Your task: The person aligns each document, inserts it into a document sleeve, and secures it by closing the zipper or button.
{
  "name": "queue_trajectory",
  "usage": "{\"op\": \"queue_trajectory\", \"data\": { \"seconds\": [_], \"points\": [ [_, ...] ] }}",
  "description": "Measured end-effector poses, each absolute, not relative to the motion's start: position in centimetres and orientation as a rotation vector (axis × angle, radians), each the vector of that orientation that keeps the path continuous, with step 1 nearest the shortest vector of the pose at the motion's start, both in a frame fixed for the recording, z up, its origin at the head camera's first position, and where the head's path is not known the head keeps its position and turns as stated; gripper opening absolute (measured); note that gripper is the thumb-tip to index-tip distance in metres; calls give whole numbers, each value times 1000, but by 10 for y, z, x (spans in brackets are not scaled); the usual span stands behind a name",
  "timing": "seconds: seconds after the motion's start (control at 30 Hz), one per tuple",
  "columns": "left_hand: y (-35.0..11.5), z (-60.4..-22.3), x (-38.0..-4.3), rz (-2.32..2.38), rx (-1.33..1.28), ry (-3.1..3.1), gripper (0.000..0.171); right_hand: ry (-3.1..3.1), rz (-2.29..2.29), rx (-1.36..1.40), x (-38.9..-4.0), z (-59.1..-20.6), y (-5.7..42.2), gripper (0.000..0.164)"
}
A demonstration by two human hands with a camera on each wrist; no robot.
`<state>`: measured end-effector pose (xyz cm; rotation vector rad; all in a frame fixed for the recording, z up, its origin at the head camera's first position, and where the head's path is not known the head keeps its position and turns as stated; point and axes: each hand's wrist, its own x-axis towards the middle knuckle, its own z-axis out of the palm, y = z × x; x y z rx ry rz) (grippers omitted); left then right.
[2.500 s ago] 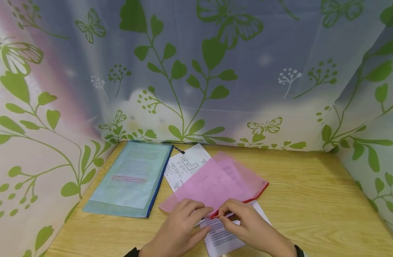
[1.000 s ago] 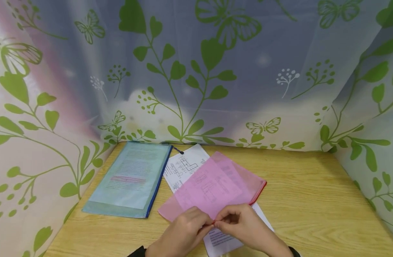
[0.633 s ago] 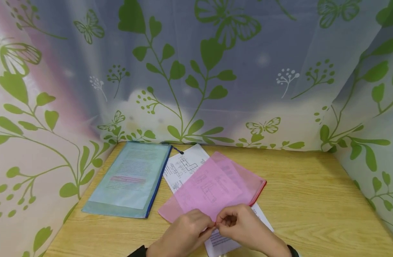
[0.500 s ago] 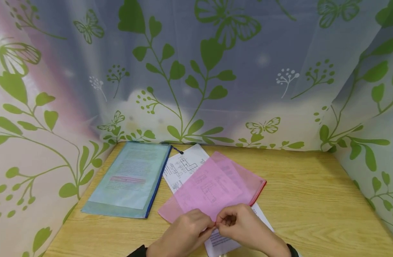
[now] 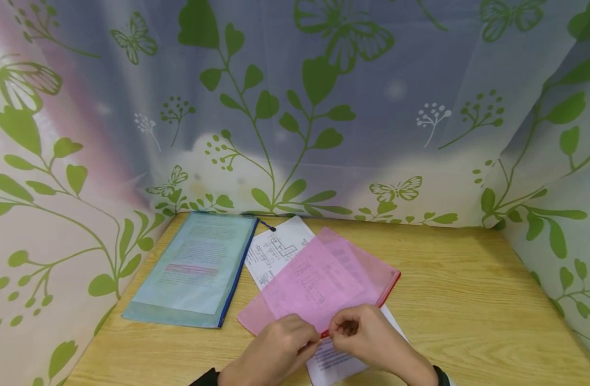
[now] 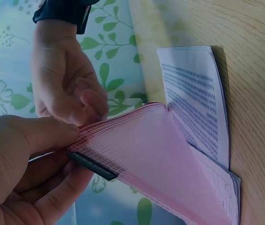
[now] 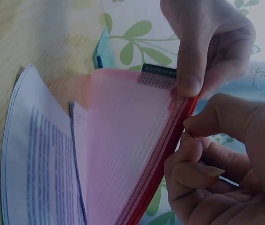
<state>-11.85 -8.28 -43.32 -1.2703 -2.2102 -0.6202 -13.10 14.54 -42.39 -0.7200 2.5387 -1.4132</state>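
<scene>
A translucent pink mesh zip pouch with a red zipper lies at an angle over printed papers, its near corner lifted toward me. My left hand pinches that corner between thumb and fingers, beside a small black label. Just to its right, my right hand pinches at the red zipper edge with thumb and forefinger. A tiny red bit, likely the zipper pull, shows between those fingertips in the right wrist view; most of it is hidden. Text sheets stick out below the pouch.
A blue-green zip pouch with a blue zipper and a printed page inside lies on the left of the wooden table. A sheet with line drawings pokes out behind the pink pouch. A leaf-patterned curtain encloses the table.
Both hands came together at the near corner of the pink pouch. Since then my right hand has shifted slightly right along the zipper, leaving a short red stretch between the hands.
</scene>
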Motion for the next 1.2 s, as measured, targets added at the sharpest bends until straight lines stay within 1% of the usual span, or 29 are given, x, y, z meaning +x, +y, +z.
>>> {"op": "queue_trajectory", "data": {
  "seconds": [0.3,0.7,0.97,1.13,1.2],
  "points": [
    [-85,-430,-118,-647,-1276,-2193,16,2627,-1351,-676,-140,-431,160,11],
    [-87,-430,-119,-647,-1309,-2199,16,2679,-1338,-721,-144,-436,162,18],
    [-87,-434,-120,-675,-1266,-2251,17,2715,-1314,-724,-146,-440,162,18],
    [-89,-438,-122,-669,-1196,-2305,20,2760,-1297,-716,-148,-443,162,18],
    [-89,-438,-123,-668,-1160,-2344,18,2787,-1282,-710,-149,-445,162,19]
  ]
}}
